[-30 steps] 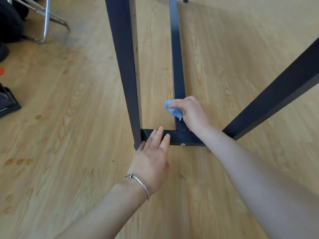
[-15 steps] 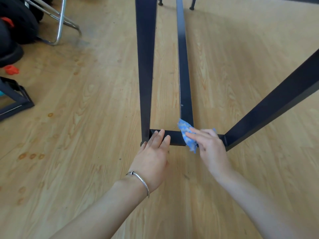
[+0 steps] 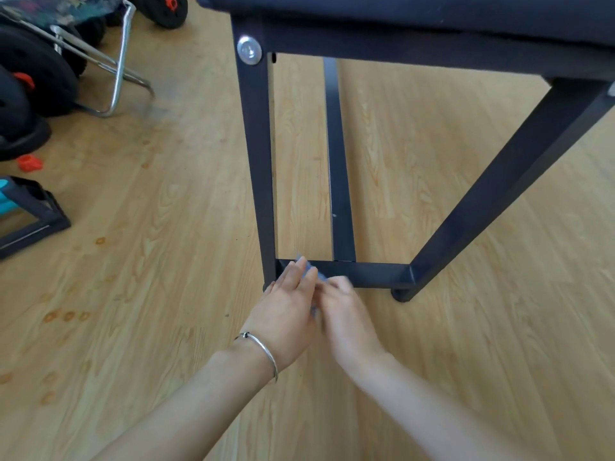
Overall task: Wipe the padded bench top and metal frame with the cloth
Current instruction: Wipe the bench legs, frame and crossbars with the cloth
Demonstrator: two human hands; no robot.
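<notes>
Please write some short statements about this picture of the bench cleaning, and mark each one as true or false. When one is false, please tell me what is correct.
1. A bracelet is on the wrist of the left hand. True.
2. The cloth lies on the padded top. False: it is down at the lower crossbar, between the left hand and the right hand.
3. A silver bolt sits near the top of a frame leg. True.
4. The floor is grey carpet. False: it is light and wood-patterned.
</notes>
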